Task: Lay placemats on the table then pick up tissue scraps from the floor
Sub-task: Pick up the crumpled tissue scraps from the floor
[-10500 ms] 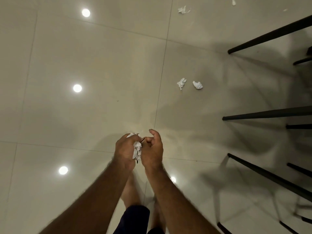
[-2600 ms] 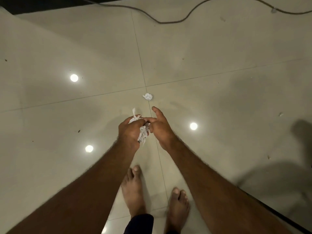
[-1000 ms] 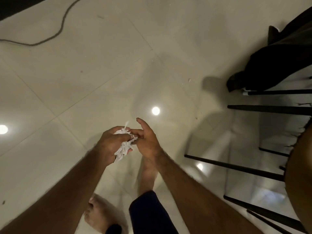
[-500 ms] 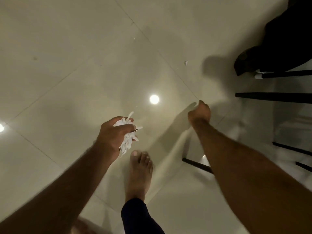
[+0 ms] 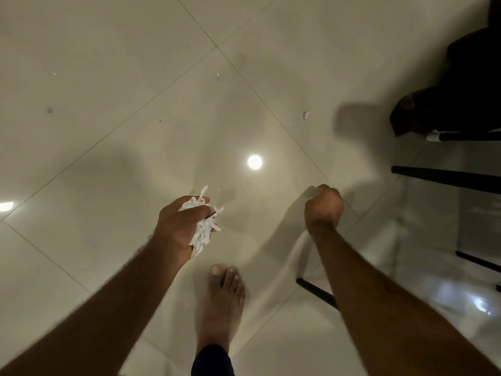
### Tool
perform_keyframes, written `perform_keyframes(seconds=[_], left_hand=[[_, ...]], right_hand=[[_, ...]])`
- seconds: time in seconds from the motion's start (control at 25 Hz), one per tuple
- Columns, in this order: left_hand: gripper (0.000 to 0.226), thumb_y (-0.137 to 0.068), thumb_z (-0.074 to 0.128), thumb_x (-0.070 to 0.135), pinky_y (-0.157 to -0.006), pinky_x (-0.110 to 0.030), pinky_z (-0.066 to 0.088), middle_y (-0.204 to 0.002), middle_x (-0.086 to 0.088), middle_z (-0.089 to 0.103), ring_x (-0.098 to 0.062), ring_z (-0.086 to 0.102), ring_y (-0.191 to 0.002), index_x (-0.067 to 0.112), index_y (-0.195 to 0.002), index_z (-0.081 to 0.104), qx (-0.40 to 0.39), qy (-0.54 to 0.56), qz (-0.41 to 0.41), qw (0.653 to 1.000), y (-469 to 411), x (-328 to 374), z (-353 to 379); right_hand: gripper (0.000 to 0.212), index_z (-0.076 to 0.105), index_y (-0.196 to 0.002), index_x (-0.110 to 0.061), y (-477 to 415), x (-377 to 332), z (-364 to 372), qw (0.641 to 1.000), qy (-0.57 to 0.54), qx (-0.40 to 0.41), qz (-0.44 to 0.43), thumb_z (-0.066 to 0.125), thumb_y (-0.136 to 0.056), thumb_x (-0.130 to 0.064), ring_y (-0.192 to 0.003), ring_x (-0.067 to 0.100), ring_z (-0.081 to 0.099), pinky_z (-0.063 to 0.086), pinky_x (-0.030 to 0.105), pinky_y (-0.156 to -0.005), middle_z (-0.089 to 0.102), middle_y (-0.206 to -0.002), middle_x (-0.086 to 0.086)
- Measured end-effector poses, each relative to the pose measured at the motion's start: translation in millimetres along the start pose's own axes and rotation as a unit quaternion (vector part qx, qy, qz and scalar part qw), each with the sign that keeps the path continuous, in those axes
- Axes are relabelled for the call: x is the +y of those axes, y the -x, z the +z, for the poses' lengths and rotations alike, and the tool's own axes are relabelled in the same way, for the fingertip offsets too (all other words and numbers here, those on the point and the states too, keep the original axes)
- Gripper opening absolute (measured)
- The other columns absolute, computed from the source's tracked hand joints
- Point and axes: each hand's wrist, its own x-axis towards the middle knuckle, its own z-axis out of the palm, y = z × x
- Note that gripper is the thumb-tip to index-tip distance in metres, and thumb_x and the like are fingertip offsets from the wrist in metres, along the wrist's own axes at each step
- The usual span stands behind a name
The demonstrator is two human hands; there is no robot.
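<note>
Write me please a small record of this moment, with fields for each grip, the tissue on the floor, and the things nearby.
left grip: holds a bunch of white tissue scraps
right grip: fingers curled, nothing seen in it
floor scrap: one small white piece on the tiles, ahead of the right grip
bare foot: on the floor, between the arms
black legs: furniture, at the right edge

The person's left hand (image 5: 180, 226) and right hand (image 5: 322, 208) are bare, as are both lightly haired forearms (image 5: 379, 297). One foot (image 5: 222, 302) is bare, with the hem of a dark navy trouser leg (image 5: 212, 362) at its ankle.
</note>
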Motion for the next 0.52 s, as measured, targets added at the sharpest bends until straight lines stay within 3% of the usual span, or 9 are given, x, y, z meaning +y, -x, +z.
perform_keyframes(seconds=[0.08,0.2,0.28,0.4,0.52], left_hand=[[0.014,-0.083,0.073,-0.002,-0.052,-0.030,0.049,-0.085,-0.017,0.073,-0.034,0.068,-0.065,0.010,-0.091,0.072,-0.004,0.001,0.004,1.000,-3,2,3],[0.015,-0.082,0.073,-0.002,-0.050,-0.030,0.049,-0.085,-0.019,0.072,-0.036,0.065,-0.066,0.008,-0.093,0.072,-0.009,0.012,0.008,1.000,-10,4,7],[0.014,-0.082,0.073,-0.003,-0.048,-0.030,0.048,-0.085,-0.021,0.070,-0.036,0.065,-0.064,0.009,-0.091,0.073,-0.015,0.015,0.010,1.000,-14,6,10],[0.015,-0.081,0.073,-0.003,-0.052,-0.032,0.048,-0.087,-0.022,0.069,-0.036,0.064,-0.066,0.009,-0.091,0.072,-0.027,0.027,0.010,0.999,-18,12,13],[0.016,-0.083,0.073,-0.003,-0.057,-0.034,0.049,-0.088,-0.016,0.070,-0.036,0.064,-0.070,0.011,-0.090,0.072,-0.031,0.026,0.016,0.999,-23,22,11]], right_hand=[[0.030,0.061,-0.079,-0.021,-6,-15,-8,0.998,-0.052,0.011,-0.042,0.048,-0.078,0.005,-0.075,0.026,0.061,0.040,0.021,-0.052,0.063,-0.084,0.008],[0.034,0.074,-0.110,-0.011,-49,-60,-25,0.982,-0.142,0.052,-0.110,0.055,-0.084,0.001,-0.094,0.026,0.067,0.054,0.029,-0.087,0.071,-0.106,0.011],[0.037,0.069,-0.122,-0.009,-89,-94,-38,0.973,-0.174,0.069,-0.137,0.063,-0.086,-0.002,-0.096,0.024,0.067,0.054,0.031,-0.092,0.069,-0.110,0.010],[0.038,0.065,-0.129,-0.016,-129,-133,-46,0.977,-0.123,0.060,-0.166,0.065,-0.092,-0.008,-0.103,0.015,0.065,0.046,0.013,-0.092,0.067,-0.117,0.003],[0.036,0.064,-0.131,-0.018,-138,-143,-36,0.984,-0.059,0.043,-0.165,0.057,-0.098,-0.007,-0.112,0.018,0.065,0.047,0.019,-0.096,0.067,-0.125,0.004]])
